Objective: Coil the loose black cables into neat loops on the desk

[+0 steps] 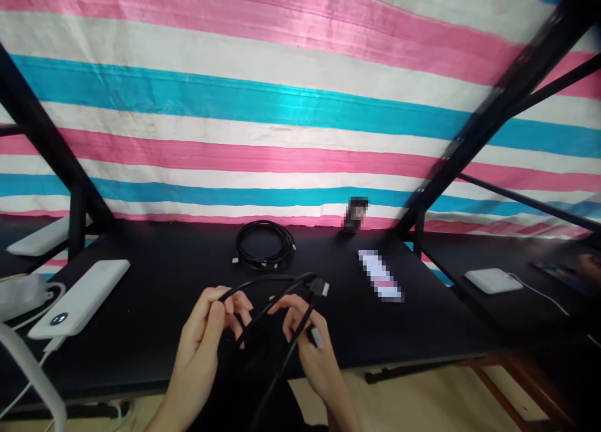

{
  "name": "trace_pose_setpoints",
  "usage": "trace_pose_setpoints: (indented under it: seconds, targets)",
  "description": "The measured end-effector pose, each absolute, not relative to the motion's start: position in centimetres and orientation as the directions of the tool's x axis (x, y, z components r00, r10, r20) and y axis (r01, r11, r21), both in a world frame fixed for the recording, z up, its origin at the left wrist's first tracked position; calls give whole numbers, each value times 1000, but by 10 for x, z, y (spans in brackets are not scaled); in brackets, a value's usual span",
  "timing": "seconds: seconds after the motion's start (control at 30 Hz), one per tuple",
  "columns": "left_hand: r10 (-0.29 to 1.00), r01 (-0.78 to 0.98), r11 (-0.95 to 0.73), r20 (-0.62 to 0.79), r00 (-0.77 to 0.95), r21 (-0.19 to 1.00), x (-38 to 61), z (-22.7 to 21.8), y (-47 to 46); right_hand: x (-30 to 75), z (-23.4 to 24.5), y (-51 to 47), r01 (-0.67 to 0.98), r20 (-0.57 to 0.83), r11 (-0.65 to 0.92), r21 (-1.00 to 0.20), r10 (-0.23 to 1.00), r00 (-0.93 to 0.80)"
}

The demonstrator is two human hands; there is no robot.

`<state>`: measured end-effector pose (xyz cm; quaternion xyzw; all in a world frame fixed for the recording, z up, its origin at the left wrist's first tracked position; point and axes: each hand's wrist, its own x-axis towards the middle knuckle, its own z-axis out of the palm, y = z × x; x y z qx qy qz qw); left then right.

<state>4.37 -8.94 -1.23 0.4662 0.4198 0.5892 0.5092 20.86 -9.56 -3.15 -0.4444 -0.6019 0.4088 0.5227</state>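
Observation:
A black cable (277, 279) arches in loose loops between my two hands above the dark tabletop. My left hand (206, 332) is closed on it, thumb and fingers pinching one strand. My right hand (305, 332) has its fingers curled around other strands of the same cable. One plug with a light metal tip (323, 288) sticks out above my right hand. A second silvery plug (315, 337) lies against that hand, near the thumb side. Farther back on the table rests a coiled black cable (265, 264), with several light plug ends showing around its ring.
A white power bank (82, 297) with a cord lies at the left. At the right lies a phone (380, 275) with a pixelated screen; a pixelated dark object (355, 215) stands behind it. Black frame bars (469, 138) slant beside the striped sheet (282, 106). Another person's hand (589, 269) shows far right.

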Motion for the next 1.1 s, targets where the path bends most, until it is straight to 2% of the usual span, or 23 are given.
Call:
trace_pose_setpoints:
  seconds: [0.07, 0.17, 0.27, 0.3, 0.37, 0.43, 0.47, 0.53, 0.6, 0.7, 0.83, 0.93, 1.0, 1.1]
  targets:
    - [999, -205, -50, 54, 11, 977, 51, -9, -92, 199, -27, -99, 72, 302, 312, -948, 946, -115]
    - [997, -139, -69, 71, 6, 988, 54, -6, -95, 192, -22, -101, 14, 364, 371, -928, 915, -172]
    - [996, -107, -69, 63, -60, 992, 50, -10, -98, 188, -19, -100, -18, 365, 365, -931, 924, -111]
    - [997, -161, -19, 6, -81, 987, 49, -12, -100, 186, -18, -100, -42, 357, 354, -934, 929, -102]
    - [974, -355, 162, -206, -90, 921, 45, -14, -102, 181, -16, -101, -112, 331, 317, -942, 933, -140]
    - [904, -547, 339, -427, -37, 766, 39, -13, -103, 176, -12, -101, -161, 273, 243, -957, 939, -210]
    - [873, -605, 392, -487, 7, 693, 36, -11, -103, 174, -10, -101, -168, 240, 204, -964, 943, -232]
    - [870, -650, 445, -469, 152, 616, 27, -6, -102, 171, -7, -101, -146, 190, 156, -977, 949, -253]
    - [889, -660, 457, -336, 312, 596, 15, -3, -98, 172, -5, -100, -99, 178, 157, -983, 949, -262]
    - [905, -678, 409, -180, 384, 610, -10, -1, -92, 178, -3, -98, 24, 163, 177, -984, 946, -282]
    - [936, -663, 347, -286, 205, 663, -51, -4, -91, 199, 2, -101, 288, 12, 132, -949, 924, -382]
    - [964, -633, 162, -258, -62, 757, -77, -6, -88, 224, 0, -107, 399, -154, 40, -916, 884, -441]
    - [954, -598, 38, -207, -216, 801, -87, -5, -83, 243, -5, -109, 446, -197, -4, -895, 901, -387]
    - [921, -536, -99, -126, -368, 838, -93, 2, -74, 276, -19, -112, 474, -171, -58, -879, 965, -199]
